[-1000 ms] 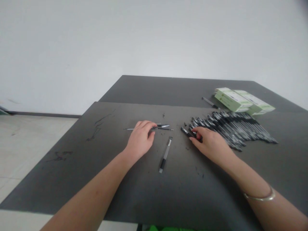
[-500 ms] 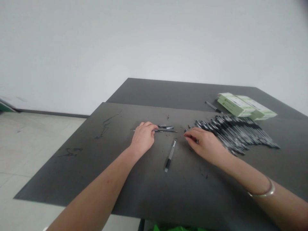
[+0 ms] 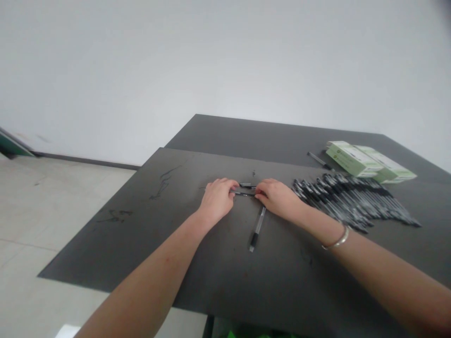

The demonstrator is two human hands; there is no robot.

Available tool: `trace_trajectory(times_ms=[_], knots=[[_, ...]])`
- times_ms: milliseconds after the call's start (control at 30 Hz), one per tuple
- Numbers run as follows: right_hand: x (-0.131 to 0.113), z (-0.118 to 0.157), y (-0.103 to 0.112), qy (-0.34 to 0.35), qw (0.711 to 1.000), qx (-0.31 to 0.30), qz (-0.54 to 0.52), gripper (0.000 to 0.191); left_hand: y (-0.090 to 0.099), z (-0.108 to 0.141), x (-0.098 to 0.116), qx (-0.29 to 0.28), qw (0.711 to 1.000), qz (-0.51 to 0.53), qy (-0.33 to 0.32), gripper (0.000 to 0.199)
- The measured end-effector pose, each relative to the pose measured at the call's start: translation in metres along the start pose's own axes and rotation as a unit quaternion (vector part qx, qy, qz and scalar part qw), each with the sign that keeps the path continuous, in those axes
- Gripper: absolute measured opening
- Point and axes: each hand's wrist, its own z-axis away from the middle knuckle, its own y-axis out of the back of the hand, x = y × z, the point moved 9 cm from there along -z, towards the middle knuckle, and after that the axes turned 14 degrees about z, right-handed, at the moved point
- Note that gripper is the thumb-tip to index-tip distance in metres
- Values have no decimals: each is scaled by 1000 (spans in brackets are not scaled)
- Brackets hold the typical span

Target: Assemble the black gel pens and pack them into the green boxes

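My left hand (image 3: pixel 219 197) is closed on a thin dark pen refill (image 3: pixel 243 194), which points right, low over the table. At the refill's right end my right hand (image 3: pixel 278 197) is pinched, and its fingertips hide that end. Whether a small part is between those fingers I cannot make out. A pen cap (image 3: pixel 246 185) lies just behind the refill, partly covered by the right fingers. Nearer me rests a clear pen barrel (image 3: pixel 259 227) with a black grip, its far end close under the right hand.
Many capped pens (image 3: pixel 352 199) lie in a wide row on the right of the dark table (image 3: pixel 141 258). Behind them sit two green-and-white boxes (image 3: pixel 355 159), with a single pen (image 3: pixel 320 161) beside them. Dark ink-like marks (image 3: pixel 116 216) streak the left side.
My right hand has moved left from near the row of pens to the refill's end. My left hand keeps its hold on the refill. The view has shifted slightly.
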Motion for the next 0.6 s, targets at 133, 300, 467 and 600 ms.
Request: trace_trajectory(times_ms=[133,300,467,600], knots=[[3,2,-2,2,1000,-15,15,16,0,-1,-1,-4,1000,-14,4,27],[10,16,3,6,999,-28,16,16,-1,0,-3,-8,1000,-13,7,25],[34,44,21,-51,998,-7,-41,16,3,4,8,24,999,-27,0,21],[57,67,27,-132,975,45,-171,17,-2,15,40,18,998,23,-52,14]])
